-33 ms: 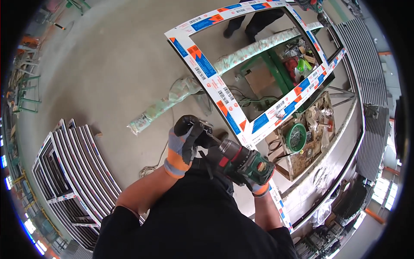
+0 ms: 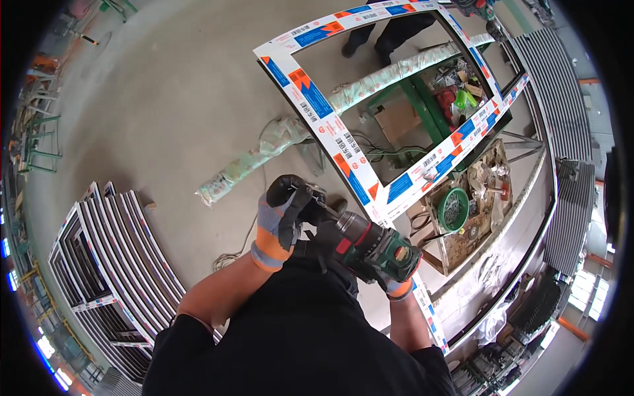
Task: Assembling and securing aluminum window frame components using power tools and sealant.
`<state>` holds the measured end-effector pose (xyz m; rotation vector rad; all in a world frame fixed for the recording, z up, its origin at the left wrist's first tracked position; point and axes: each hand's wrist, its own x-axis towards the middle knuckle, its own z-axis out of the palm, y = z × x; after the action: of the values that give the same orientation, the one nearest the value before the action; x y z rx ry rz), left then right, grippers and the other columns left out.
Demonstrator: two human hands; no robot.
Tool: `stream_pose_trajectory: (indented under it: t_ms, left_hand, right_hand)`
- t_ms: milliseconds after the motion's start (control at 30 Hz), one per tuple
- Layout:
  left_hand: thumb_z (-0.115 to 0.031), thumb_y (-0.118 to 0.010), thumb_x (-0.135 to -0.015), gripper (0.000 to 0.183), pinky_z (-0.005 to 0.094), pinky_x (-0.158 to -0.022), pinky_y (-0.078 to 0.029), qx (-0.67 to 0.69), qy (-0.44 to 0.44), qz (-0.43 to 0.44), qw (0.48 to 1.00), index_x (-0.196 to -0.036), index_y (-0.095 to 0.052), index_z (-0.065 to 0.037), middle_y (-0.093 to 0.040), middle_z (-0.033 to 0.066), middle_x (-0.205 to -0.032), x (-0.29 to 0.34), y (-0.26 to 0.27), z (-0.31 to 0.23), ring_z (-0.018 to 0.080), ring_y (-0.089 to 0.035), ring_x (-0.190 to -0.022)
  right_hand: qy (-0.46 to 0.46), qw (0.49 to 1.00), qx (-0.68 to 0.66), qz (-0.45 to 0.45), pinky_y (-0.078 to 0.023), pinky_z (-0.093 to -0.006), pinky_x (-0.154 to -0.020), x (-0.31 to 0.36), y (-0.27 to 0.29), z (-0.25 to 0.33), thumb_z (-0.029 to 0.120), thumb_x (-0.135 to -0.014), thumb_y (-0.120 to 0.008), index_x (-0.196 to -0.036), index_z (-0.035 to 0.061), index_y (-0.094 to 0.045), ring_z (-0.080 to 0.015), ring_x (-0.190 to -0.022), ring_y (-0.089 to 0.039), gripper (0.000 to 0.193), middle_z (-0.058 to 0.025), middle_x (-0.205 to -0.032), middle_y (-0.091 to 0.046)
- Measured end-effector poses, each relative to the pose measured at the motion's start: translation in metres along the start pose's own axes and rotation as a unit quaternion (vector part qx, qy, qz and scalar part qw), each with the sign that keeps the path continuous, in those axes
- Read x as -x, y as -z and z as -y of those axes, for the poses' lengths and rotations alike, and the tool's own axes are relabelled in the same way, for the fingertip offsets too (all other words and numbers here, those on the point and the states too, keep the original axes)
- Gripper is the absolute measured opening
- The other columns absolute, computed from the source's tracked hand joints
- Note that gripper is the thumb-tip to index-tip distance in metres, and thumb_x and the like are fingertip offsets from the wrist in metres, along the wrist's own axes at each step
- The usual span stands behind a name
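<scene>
My right hand (image 2: pixel 396 285), gloved and mostly hidden behind the tool, grips a green and black cordless drill (image 2: pixel 380 247). The metal chuck (image 2: pixel 353 226) points up and left, with a bit toward my other hand. My left hand (image 2: pixel 285 214) wears a grey and orange glove with dark fingers. Those fingers are curled closed at the bit's tip, around a small metal piece (image 2: pixel 318 195) whose kind I cannot make out. Just beyond the drill lies a white window frame (image 2: pixel 330 135), covered in blue and orange protective film.
A wrapped bar (image 2: pixel 264 148) runs beneath the frame. To the right, a green bowl (image 2: pixel 456 210) of small metal parts sits on a cluttered wooden board (image 2: pixel 485 231). Several frames (image 2: pixel 125 244) lean at the left. Another person's dark legs (image 2: pixel 396 36) stand beyond. A cable (image 2: pixel 231 259) lies on the floor.
</scene>
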<state>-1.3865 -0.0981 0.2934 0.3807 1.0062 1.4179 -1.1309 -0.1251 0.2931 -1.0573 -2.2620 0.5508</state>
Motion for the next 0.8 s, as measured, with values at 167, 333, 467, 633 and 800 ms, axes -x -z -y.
stream_pose_trajectory:
  t_ms: [167, 333, 467, 633, 800]
  left_hand:
    - [-0.013, -0.059, -0.093, 0.013, 0.0271, -0.058, -0.052, -0.057, -0.020, 0.014, 0.998, -0.097, -0.054, -0.002, -0.066, 0.0087, -0.081, -0.011, 0.039, -0.027, 0.0154, -0.064, -0.066]
    - [-0.007, -0.060, -0.091, 0.010, 0.0273, -0.059, -0.052, -0.178, -0.023, 0.051, 0.983, -0.094, -0.053, -0.001, -0.067, 0.0113, -0.082, -0.037, 0.068, -0.051, 0.0163, -0.066, -0.067]
    - [-0.007, -0.062, -0.090, 0.011, 0.0277, -0.056, -0.053, -0.228, -0.049, 0.085, 0.969, -0.092, -0.052, -0.002, -0.067, 0.0119, -0.081, -0.068, 0.078, -0.039, 0.0179, -0.066, -0.066]
    - [-0.008, -0.064, -0.090, 0.012, 0.0286, -0.055, -0.053, -0.100, 0.035, 0.047, 0.993, -0.091, -0.054, -0.002, -0.065, 0.0120, -0.078, -0.108, 0.047, -0.038, 0.0196, -0.066, -0.064]
    - [-0.006, -0.065, -0.088, 0.009, 0.0283, -0.055, -0.052, -0.209, 0.029, 0.096, 0.973, -0.089, -0.060, 0.001, -0.065, 0.0117, -0.075, -0.180, 0.014, -0.028, 0.0186, -0.065, -0.064]
  right_hand:
    - [-0.087, 0.991, -0.101, -0.006, -0.052, -0.0380, -0.084, -0.027, -0.025, 0.030, 0.020, -0.077, -0.077, -0.107, 0.0174, -0.070, -0.0262, -0.097, -0.066, 0.032, -0.0037, -0.106, -0.068]
    - [-0.034, 0.997, -0.069, 0.025, -0.052, -0.0386, -0.086, -0.060, -0.031, 0.029, 0.017, -0.075, -0.076, -0.102, 0.0146, -0.072, -0.0274, -0.096, -0.067, 0.027, -0.0057, -0.103, -0.068]
    - [-0.082, 0.987, -0.119, 0.064, -0.052, -0.0393, -0.085, -0.078, -0.030, 0.006, 0.013, -0.075, -0.073, -0.102, 0.0129, -0.071, -0.0283, -0.097, -0.066, 0.027, -0.0071, -0.103, -0.068]
    - [0.005, 0.991, -0.093, 0.100, -0.053, -0.0399, -0.083, -0.113, -0.017, -0.061, 0.013, -0.075, -0.069, -0.105, 0.0114, -0.070, -0.0296, -0.098, -0.066, 0.031, -0.0096, -0.109, -0.067]
    - [0.113, 0.978, -0.079, 0.159, -0.053, -0.0395, -0.078, -0.167, 0.020, -0.153, 0.016, -0.072, -0.071, -0.108, 0.0115, -0.070, -0.0276, -0.095, -0.066, 0.037, -0.0085, -0.108, -0.068]
